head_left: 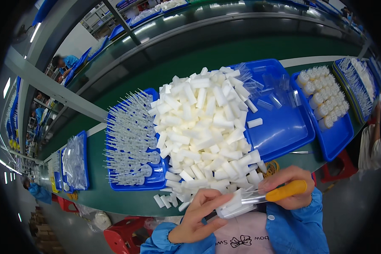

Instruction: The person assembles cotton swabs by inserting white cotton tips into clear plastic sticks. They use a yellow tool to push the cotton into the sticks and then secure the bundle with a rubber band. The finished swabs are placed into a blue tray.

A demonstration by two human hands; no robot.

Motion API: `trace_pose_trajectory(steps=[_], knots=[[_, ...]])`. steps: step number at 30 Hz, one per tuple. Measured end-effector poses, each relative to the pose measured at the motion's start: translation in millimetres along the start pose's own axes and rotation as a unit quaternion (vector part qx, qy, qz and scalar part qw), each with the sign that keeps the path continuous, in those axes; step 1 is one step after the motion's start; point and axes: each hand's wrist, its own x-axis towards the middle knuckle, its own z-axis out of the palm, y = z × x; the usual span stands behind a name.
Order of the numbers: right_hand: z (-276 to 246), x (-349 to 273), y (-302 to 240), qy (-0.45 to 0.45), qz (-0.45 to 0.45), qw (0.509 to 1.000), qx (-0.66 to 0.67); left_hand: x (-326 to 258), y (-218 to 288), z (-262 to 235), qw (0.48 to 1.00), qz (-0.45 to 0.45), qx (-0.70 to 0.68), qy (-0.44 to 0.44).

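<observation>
Low in the view, in front of my chest, my left hand is closed round a short clear plastic tube with white material in it. Beside it, my right hand grips a flat metal tool with a yellow handle. The tool's metal end reaches into or against the clear tube; which of the two I cannot tell. Just beyond both hands rises a large heap of white foam cylinders, some loose near the table's front edge.
Left of the heap, a blue tray holds many thin-stemmed clear plastic parts. At right, a blue tray holds clear tubes; another holds rows of capped white pieces. Yellow rubber bands lie near my right hand. Red stools stand below.
</observation>
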Motion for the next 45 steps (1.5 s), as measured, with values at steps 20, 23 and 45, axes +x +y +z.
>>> trace_pose_trajectory(steps=[20,23,45], knots=[[-5,13,19,-0.058,-0.013,0.998,0.012,-1,-13,17,0.971,0.043,0.084,0.218],[14,4,23,0.068,0.126,0.971,0.193,4,-17,14,0.939,0.115,0.196,0.257],[30,1,22,0.007,0.013,0.998,-0.060,-1,-35,19,0.950,0.076,-0.180,0.242]])
